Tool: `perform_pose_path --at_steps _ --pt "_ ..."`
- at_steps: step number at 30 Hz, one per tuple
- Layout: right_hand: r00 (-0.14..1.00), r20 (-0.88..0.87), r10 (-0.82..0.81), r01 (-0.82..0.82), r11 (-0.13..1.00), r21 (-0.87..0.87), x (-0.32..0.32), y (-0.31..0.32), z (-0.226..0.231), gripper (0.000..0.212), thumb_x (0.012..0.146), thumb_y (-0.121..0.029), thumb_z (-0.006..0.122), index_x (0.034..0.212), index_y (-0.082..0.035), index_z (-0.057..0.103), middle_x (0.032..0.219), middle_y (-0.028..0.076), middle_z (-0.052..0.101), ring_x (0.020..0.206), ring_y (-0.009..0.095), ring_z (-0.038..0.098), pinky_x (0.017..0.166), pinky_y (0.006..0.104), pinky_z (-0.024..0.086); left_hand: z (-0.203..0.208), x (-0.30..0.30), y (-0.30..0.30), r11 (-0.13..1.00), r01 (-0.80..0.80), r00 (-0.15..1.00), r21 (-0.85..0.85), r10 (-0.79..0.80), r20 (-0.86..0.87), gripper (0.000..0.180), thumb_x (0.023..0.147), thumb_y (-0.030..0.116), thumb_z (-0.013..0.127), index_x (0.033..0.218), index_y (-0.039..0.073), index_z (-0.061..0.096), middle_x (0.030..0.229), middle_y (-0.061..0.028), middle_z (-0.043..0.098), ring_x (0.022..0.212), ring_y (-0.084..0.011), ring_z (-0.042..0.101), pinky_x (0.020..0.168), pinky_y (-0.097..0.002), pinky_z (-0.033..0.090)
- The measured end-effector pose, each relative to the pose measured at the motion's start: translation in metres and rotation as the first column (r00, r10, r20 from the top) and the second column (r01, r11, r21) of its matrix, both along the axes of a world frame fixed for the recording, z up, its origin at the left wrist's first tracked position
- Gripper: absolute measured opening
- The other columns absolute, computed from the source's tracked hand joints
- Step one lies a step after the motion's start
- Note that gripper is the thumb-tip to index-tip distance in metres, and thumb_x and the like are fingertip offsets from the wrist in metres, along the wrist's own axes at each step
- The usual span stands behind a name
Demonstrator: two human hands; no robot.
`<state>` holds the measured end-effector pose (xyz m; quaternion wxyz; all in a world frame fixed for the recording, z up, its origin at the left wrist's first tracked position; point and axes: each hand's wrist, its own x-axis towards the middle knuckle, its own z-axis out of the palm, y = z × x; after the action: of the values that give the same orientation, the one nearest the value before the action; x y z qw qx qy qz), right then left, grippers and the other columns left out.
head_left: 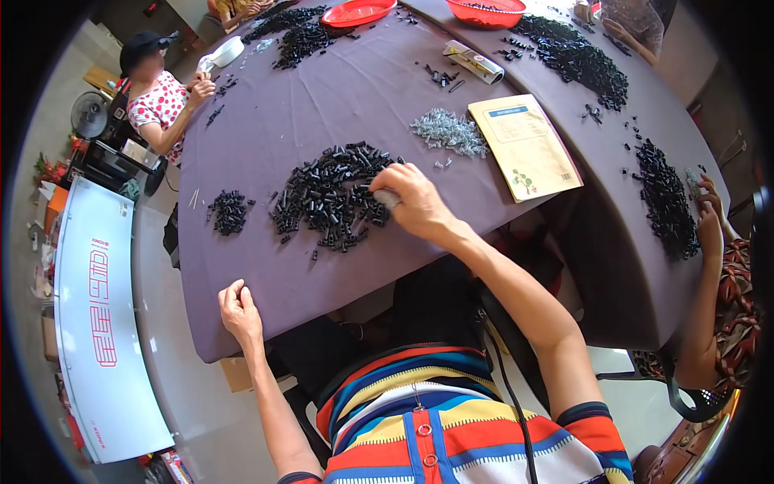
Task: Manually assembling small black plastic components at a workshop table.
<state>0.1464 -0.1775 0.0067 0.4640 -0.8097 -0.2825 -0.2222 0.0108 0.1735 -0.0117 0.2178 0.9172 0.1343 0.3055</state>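
Note:
A heap of small black tubular plastic parts (pixel 326 194) lies on the purple-grey tablecloth in front of me. At its right edge is my right hand (pixel 415 202), fingers curled and closed. Something greyish shows by its thumb; whether it is held or worn I cannot make out. My left hand (pixel 240 313) rests low over the table's front left edge, its fingers bent together, and what they may hold is hidden. A smaller cluster of black parts (pixel 229 212) sits left of the heap. Beyond my right hand lies a pile of small clear plastic pieces (pixel 450 132).
A tan booklet (pixel 526 148) lies at the right beside a second table. Black piles (pixel 574 60), a red basket (pixel 485 11) and a red tray (pixel 359 11) stand farther off. People (pixel 165 101) work at the left, far side and right. A white signboard (pixel 95 323) leans left.

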Motion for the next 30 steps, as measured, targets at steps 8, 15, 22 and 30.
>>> perform_pose_path --at_steps 8,15,22,30 --pt "0.964 0.201 0.172 -0.133 0.972 -0.192 0.010 0.075 -0.010 0.014 0.073 -0.005 0.054 0.085 -0.006 0.060 0.099 0.006 0.059 0.101 0.024 0.051 0.089 0.0375 0.037 0.000 0.001 -0.001 1.000 0.008 1.000 -0.017 -0.008 0.026 0.015 0.086 0.004 0.059 0.100 0.003 0.065 0.091 -0.0028 0.058 0.072 -0.0119 0.053 0.066 -0.0254 0.045" --pt "0.964 0.253 0.079 0.012 0.940 -0.340 0.030 0.077 -0.014 0.010 0.079 -0.012 0.050 0.084 -0.007 0.055 0.089 0.007 0.053 0.094 0.024 0.050 0.087 0.0369 0.038 -0.001 0.000 0.001 1.000 -0.001 0.999 -0.003 0.001 0.041 0.015 0.086 0.004 0.059 0.099 0.003 0.065 0.091 -0.0026 0.058 0.070 -0.0117 0.052 0.065 -0.0253 0.045" --pt "0.983 0.172 0.064 -0.018 0.967 -0.256 0.026 0.060 -0.014 0.012 0.072 -0.003 0.055 0.084 -0.006 0.056 0.092 0.008 0.054 0.096 0.028 0.049 0.087 0.0390 0.038 0.008 0.000 -0.008 0.998 -0.048 0.998 -0.045 0.047 -0.038 0.015 0.083 0.003 0.059 0.098 0.003 0.064 0.094 -0.0086 0.060 0.079 -0.0234 0.061 0.069 -0.0329 0.049" --pt "1.000 0.017 -0.014 0.011 0.991 0.134 0.021 0.052 0.014 0.027 0.070 0.008 0.054 0.091 -0.007 0.060 0.101 0.008 0.058 0.101 0.031 0.049 0.087 0.0375 0.041 0.004 -0.002 -0.002 0.999 -0.022 1.000 -0.031 0.022 -0.023 0.017 0.082 0.001 0.059 0.099 0.001 0.063 0.093 -0.0093 0.059 0.080 -0.0226 0.060 0.071 -0.0318 0.048"
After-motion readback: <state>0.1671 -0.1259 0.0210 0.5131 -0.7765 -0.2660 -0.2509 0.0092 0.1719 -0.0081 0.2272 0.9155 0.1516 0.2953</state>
